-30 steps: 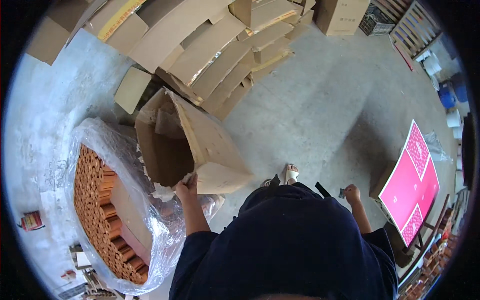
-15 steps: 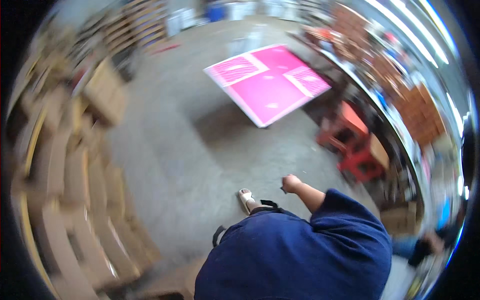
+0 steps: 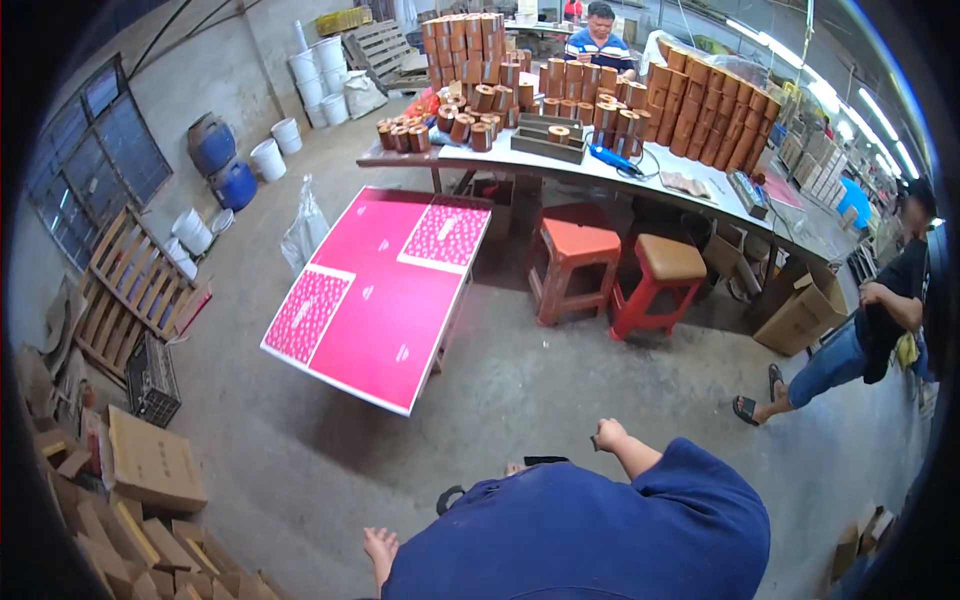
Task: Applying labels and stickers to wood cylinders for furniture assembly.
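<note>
Both hands hang empty, left point(image 3: 380, 547) open, right point(image 3: 609, 435) loosely curled, near glossy pink printed sheets point(image 3: 375, 290).

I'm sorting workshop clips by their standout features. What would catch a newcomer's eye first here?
The big bright pink printed sheet lying flat mid-floor stands out most. Behind it, a long work table carries stacked rows of brown cylinders, with two red stools tucked below. At the bottom, the left hand is open and the right hand is curled; neither holds anything.

Both hands, left hand point(image 3: 380, 547) and right hand point(image 3: 608, 435), hang empty near pink sheets point(image 3: 375, 292).
</note>
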The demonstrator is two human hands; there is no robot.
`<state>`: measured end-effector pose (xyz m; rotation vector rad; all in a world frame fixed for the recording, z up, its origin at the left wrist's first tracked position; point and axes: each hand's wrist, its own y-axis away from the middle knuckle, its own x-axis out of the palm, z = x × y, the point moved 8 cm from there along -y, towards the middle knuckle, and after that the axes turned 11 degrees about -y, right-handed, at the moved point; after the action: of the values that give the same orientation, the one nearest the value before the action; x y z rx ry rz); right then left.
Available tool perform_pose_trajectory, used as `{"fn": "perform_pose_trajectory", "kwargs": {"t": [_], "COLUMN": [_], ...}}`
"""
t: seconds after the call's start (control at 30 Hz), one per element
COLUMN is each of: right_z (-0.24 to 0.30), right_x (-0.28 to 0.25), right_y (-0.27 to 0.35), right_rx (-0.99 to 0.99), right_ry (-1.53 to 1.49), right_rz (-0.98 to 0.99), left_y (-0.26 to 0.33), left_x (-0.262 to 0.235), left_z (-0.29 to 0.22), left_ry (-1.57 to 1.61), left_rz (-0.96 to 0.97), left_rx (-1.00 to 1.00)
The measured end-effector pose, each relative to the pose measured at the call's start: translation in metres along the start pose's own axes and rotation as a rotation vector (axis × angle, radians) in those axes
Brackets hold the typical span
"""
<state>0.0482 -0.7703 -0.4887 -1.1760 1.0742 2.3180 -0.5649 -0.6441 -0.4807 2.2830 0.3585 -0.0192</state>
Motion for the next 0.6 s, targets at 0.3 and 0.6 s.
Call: {"fn": "perform_pose_trajectory", "kwargs": {"t": [0.3,0.6], "right_z": [0.070,0.101], "right_x": [-0.114,-0.162], "right_y": [-0.122,-0.201], "right_rx": [0.121,0.245], "right_ry": [-0.301,-0.421], "right_rz": [-0.161,-0.247], "left_y": [-0.119,-0.281], "left_x": [0.190,0.389], "left_z": [-0.102,-0.317], "left_ry": [-0.966,-1.072], "left_rz": [0.285,0.157], "left_rx": [0.228,0.455]}}
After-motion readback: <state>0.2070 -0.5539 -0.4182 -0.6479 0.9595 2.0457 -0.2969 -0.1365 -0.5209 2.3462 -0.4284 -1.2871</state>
